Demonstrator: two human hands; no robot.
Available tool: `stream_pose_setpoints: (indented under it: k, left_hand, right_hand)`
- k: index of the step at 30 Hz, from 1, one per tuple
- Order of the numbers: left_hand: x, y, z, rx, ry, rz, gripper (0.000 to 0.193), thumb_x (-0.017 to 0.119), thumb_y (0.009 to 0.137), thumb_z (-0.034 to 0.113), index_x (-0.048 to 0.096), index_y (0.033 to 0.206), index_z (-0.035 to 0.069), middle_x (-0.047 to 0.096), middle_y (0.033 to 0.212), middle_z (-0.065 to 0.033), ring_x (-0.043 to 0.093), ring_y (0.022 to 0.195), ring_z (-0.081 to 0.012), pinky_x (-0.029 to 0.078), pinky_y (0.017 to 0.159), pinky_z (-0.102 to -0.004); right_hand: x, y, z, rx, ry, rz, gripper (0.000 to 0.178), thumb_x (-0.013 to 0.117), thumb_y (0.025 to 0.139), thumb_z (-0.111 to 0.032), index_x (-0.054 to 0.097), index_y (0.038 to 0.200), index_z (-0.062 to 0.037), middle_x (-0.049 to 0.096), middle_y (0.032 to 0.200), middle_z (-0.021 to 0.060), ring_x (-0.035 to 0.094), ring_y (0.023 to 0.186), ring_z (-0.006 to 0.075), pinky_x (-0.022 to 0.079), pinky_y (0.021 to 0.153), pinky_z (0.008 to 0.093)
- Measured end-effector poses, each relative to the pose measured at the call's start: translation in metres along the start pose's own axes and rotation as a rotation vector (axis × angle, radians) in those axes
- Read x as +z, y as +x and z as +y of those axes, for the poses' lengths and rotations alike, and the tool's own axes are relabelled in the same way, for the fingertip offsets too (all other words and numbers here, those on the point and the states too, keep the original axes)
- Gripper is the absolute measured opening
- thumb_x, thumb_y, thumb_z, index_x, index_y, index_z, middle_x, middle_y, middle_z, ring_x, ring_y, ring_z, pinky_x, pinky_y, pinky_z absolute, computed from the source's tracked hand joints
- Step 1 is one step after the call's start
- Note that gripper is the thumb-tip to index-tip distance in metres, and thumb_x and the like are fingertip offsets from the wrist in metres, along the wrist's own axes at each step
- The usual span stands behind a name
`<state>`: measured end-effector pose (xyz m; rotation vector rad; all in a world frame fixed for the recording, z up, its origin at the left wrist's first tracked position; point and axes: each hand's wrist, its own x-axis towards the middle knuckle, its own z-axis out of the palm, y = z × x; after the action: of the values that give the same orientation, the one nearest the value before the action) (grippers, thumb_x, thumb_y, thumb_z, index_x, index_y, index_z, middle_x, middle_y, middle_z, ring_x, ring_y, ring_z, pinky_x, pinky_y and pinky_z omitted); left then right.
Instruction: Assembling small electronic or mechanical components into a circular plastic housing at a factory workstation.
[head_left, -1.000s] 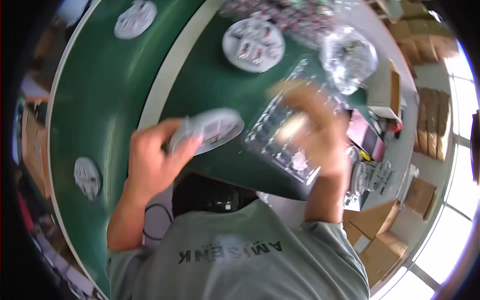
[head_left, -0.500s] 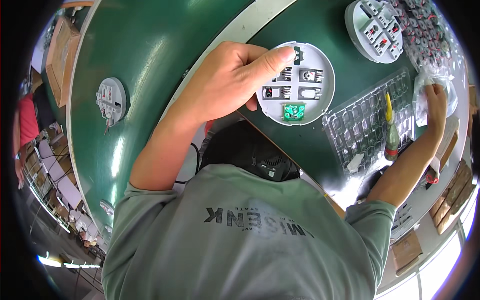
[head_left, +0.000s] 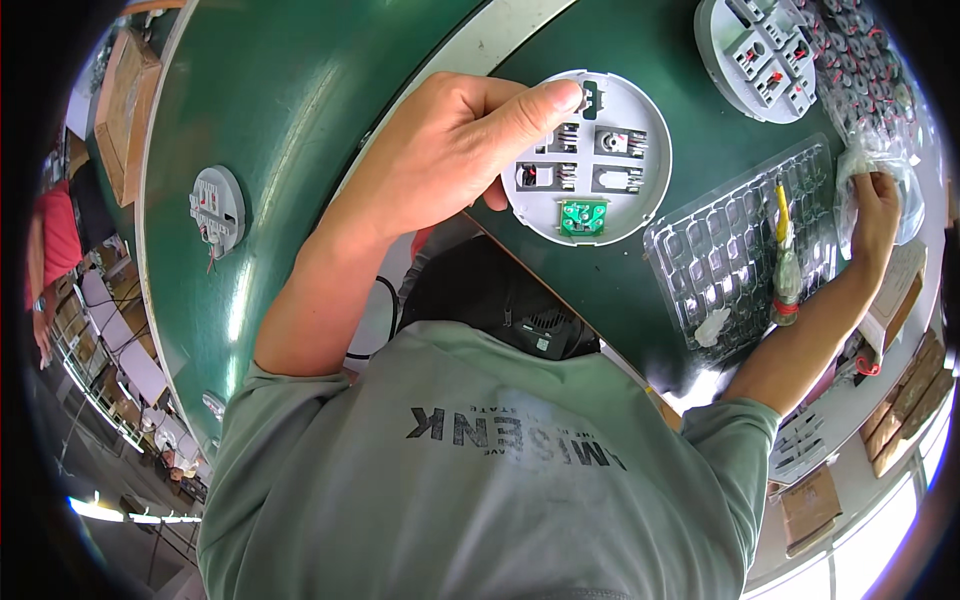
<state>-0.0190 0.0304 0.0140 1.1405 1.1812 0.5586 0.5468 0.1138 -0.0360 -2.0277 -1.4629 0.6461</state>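
A round white plastic housing is held up by my left hand, thumb on its inner face and fingers behind the rim. Inside it sit several small slots with metal contacts and a green circuit board near the lower edge. Over at the right, my right hand has its fingers closed at a clear plastic bag; its fingertips are partly hidden, and whether it grips the bag or a small part in it is unclear. Beside that arm lies a clear compartment tray, with a yellow-tipped tool resting on it.
Another round white housing lies at the back right, next to a mass of small wired parts. A similar round unit with wires sits on the green table at left. Far left, a person in red is present.
The housing in my left hand has shifted slightly up and left. A pale piece in its lower right slot no longer shows. My right hand remains at the bag, having moved slightly.
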Motion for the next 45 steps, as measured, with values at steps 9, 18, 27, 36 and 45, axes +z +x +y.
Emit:
stream_pose_setpoints:
  k: [9, 18, 27, 36, 45]
  left_hand:
    - [0.000, -0.002, -0.002, -0.003, -0.004, 0.020, 0.058, 0.063, 0.109, 0.050, 0.076, 0.082, 0.000, 0.067, 0.067, -0.0018, 0.061, 0.057, -0.0071, 0.048, 0.050, -0.0250]
    - [-0.002, -0.002, -0.006, 0.019, -0.009, 0.010, 0.059, 0.064, 0.109, 0.050, 0.074, 0.078, 0.000, 0.065, 0.064, -0.0010, 0.060, 0.055, -0.0069, 0.046, 0.049, -0.0246]
    - [-0.004, 0.000, -0.004, 0.010, 0.009, 0.006, 0.060, 0.063, 0.109, 0.051, 0.074, 0.077, 0.001, 0.064, 0.063, 0.0000, 0.058, 0.055, -0.0059, 0.046, 0.048, -0.0249]
    - [0.002, -0.002, -0.007, 0.034, 0.009, 0.009, 0.061, 0.061, 0.110, 0.050, 0.073, 0.075, 0.002, 0.061, 0.061, 0.0017, 0.053, 0.054, -0.0041, 0.041, 0.047, -0.0250]
    - [-0.003, -0.003, -0.010, 0.009, 0.032, 0.002, 0.060, 0.062, 0.111, 0.048, 0.072, 0.075, 0.001, 0.059, 0.061, 0.0026, 0.051, 0.054, -0.0032, 0.040, 0.048, -0.0251]
  right_hand:
    - [0.032, -0.019, -0.014, 0.051, 0.232, 0.317, 0.022, 0.075, 0.098, -0.007, 0.073, 0.118, 0.0006, 0.072, 0.103, 0.0036, 0.065, 0.089, 0.0098, 0.051, 0.079, 0.0227]
    - [0.025, -0.025, -0.005, -0.008, 0.251, 0.510, 0.027, 0.075, 0.094, -0.009, 0.074, 0.118, 0.0024, 0.075, 0.101, 0.0059, 0.068, 0.092, 0.0128, 0.052, 0.081, 0.0245]
    - [0.015, -0.012, -0.038, 0.072, -0.529, 0.270, 0.045, 0.067, 0.096, -0.031, 0.073, 0.125, 0.0025, 0.077, 0.109, 0.0179, 0.072, 0.101, 0.0241, 0.054, 0.093, 0.0374]
    - [-0.015, 0.049, 0.024, -0.116, -0.538, 0.161, 0.040, 0.065, 0.098, -0.026, 0.075, 0.126, 0.0004, 0.078, 0.112, 0.0179, 0.071, 0.106, 0.0267, 0.053, 0.093, 0.0399]
    - [0.021, 0.020, 0.008, -0.024, -0.119, 0.562, 0.029, 0.060, 0.099, -0.017, 0.077, 0.116, -0.0002, 0.075, 0.089, 0.0019, 0.064, 0.078, 0.0102, 0.052, 0.072, 0.0315]
